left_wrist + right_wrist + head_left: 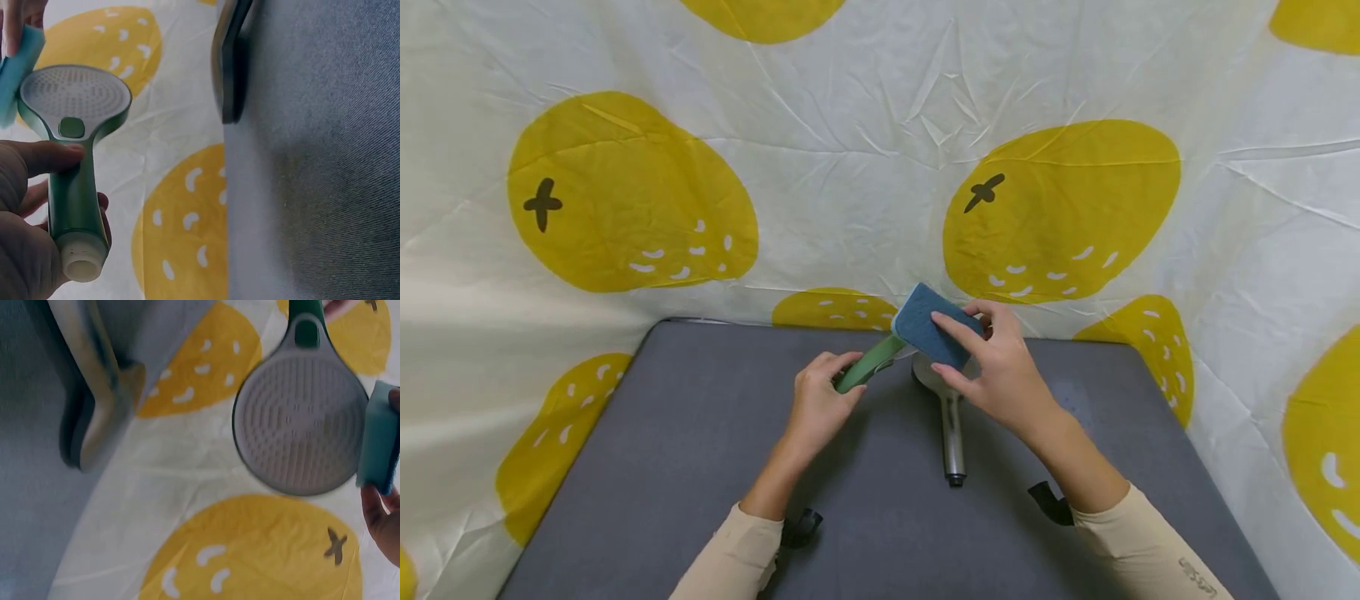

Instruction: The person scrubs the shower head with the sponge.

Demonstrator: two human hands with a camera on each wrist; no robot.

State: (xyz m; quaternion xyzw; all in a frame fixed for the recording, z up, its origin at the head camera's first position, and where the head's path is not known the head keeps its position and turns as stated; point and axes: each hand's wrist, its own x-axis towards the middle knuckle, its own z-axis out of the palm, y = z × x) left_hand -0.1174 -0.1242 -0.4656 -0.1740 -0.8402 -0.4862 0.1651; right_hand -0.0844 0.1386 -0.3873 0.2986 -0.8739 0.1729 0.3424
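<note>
My left hand (826, 398) grips the handle of a green shower head (75, 187), thumb along its front near the button. Its round grey spray face (300, 422) shows in both wrist views. My right hand (1003, 371) pinches a blue sponge (934, 327) between thumb and fingers. The sponge lies against the back and edge of the green shower head, covering most of its head in the head view. Below the hands, a silver shower head (952, 437) lies on the grey table, its round end partly hidden by the sponge and right hand.
The grey table (715, 467) ends at a white curtain (850, 200) printed with yellow fruit, which hangs behind it and along both sides. Black straps (1051, 502) hang at both wrists, close over the table.
</note>
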